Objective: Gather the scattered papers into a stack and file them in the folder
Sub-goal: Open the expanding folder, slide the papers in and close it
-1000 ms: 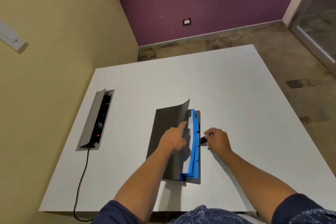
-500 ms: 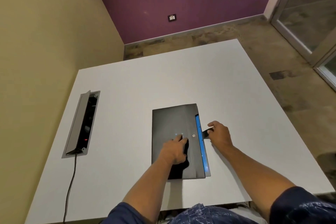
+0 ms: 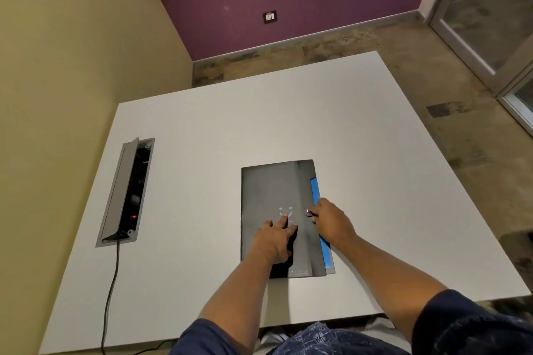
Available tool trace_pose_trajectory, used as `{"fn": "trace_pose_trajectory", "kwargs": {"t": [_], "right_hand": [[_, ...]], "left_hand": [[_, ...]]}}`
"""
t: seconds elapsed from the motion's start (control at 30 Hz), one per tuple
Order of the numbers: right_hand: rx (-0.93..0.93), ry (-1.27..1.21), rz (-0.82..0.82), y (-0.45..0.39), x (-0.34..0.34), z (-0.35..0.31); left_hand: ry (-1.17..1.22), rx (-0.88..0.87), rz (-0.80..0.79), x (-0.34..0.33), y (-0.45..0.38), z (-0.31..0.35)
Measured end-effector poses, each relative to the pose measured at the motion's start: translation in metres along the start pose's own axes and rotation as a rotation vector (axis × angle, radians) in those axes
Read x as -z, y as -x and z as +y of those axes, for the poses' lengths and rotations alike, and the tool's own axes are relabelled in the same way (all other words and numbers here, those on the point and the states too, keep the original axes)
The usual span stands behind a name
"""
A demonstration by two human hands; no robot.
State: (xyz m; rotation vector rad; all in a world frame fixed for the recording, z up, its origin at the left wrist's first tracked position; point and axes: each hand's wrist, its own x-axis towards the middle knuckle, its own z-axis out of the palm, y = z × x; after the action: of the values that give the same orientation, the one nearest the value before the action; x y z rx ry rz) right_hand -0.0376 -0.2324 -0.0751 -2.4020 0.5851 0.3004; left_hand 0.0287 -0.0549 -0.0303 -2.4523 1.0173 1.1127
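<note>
A dark grey folder (image 3: 271, 187) lies closed and flat on the white table (image 3: 288, 118), near its front edge. A blue inner edge (image 3: 315, 190) shows along the folder's right side. No loose papers are visible; the folder cover hides what is inside. My left hand (image 3: 274, 239) presses flat on the cover with straight fingers. My right hand (image 3: 331, 222) pinches the small black strap tab (image 3: 308, 213) at the folder's right edge, over the cover.
An open grey cable box (image 3: 127, 190) is set into the table at the left, with a black cord (image 3: 111, 291) running off the front edge. A yellow wall stands on the left, a purple wall behind, and a glass door at the far right.
The raised folder cover came down flat under my left hand. My right hand brought the strap tab from beside the folder onto the cover's right edge.
</note>
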Motion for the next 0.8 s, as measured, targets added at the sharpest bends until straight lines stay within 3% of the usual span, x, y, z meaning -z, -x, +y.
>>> {"fn": "trace_pose_trajectory", "kwargs": {"t": [0.6, 0.8], "right_hand": [[0.208, 0.247, 0.012, 0.001, -0.009, -0.003], [0.239, 0.419, -0.112, -0.007, -0.009, -0.003]], "left_hand": [[-0.09, -0.046, 0.04, 0.006, -0.004, -0.006], [-0.106, -0.07, 0.077, 0.001, -0.006, -0.009]]}}
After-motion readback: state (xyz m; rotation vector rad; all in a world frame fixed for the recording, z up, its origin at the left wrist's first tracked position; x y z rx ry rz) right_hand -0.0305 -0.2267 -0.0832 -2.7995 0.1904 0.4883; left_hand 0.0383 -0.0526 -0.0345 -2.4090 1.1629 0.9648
